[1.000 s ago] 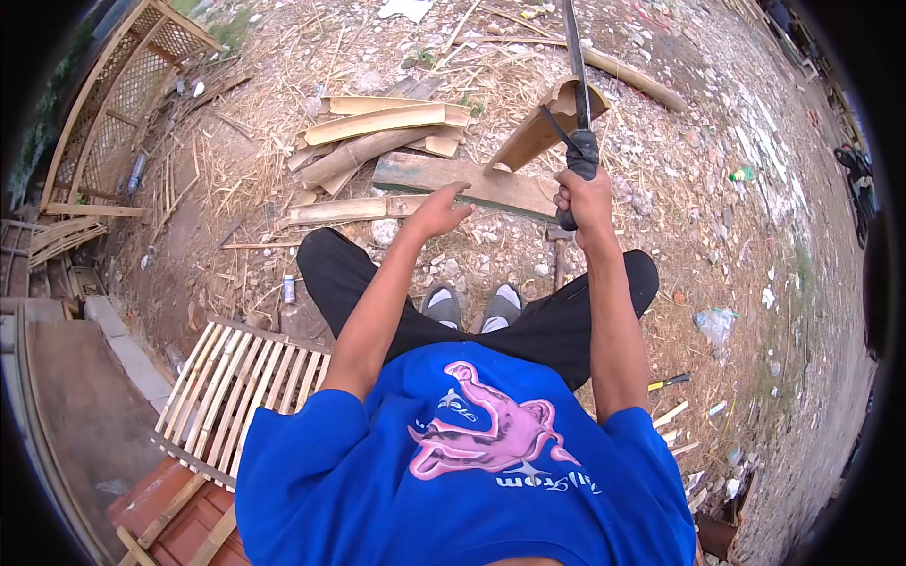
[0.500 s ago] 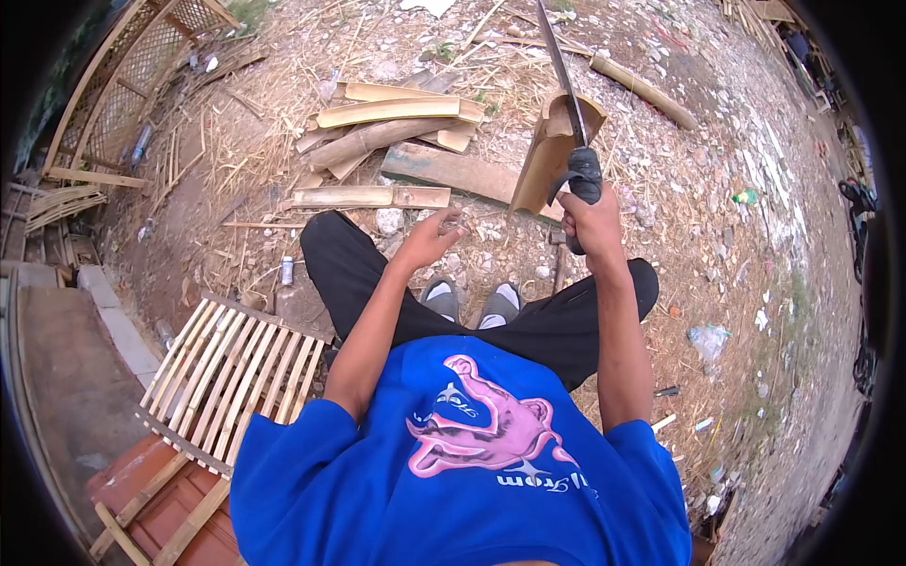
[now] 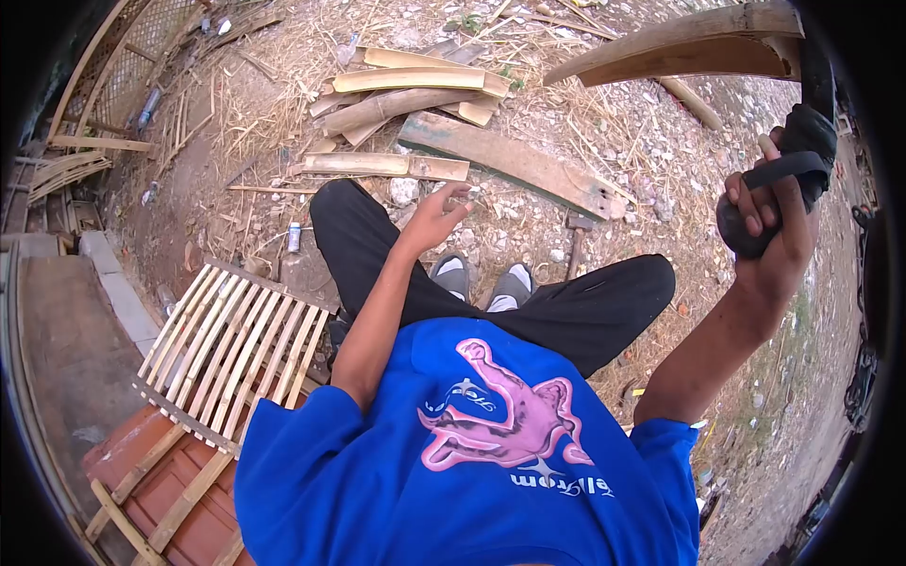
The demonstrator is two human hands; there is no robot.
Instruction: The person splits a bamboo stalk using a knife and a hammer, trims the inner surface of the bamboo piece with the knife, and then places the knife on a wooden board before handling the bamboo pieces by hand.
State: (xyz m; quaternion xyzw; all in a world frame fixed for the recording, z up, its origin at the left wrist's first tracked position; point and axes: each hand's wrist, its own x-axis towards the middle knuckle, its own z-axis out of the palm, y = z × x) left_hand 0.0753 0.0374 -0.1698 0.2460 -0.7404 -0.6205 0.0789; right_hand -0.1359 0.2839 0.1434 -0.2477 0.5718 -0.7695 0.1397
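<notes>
My right hand (image 3: 779, 212) is raised at the right, its fingers wrapped round the black handle of a machete (image 3: 818, 80). A split bamboo piece (image 3: 684, 47) hangs on the dark blade, lifted well off the ground, with its curved outer side up. How deep the blade sits in it is hidden. My left hand (image 3: 436, 219) hovers in front of my knees, empty, its fingers loosely apart. Close beyond it lies a split bamboo length (image 3: 387, 166) on the ground. A thick wooden plank (image 3: 510, 162) stretches across the ground between my hands.
Several split bamboo pieces (image 3: 406, 102) are piled ahead. A hammer (image 3: 578, 243) lies by my right knee. To my left, a bamboo slat rack (image 3: 231, 349) rests near a reddish wooden panel (image 3: 203, 491). A small can (image 3: 294, 237) stands near my left knee.
My right hand has swung up and to the right, carrying the machete with the bamboo piece on its blade off the plank. My left hand has barely moved.
</notes>
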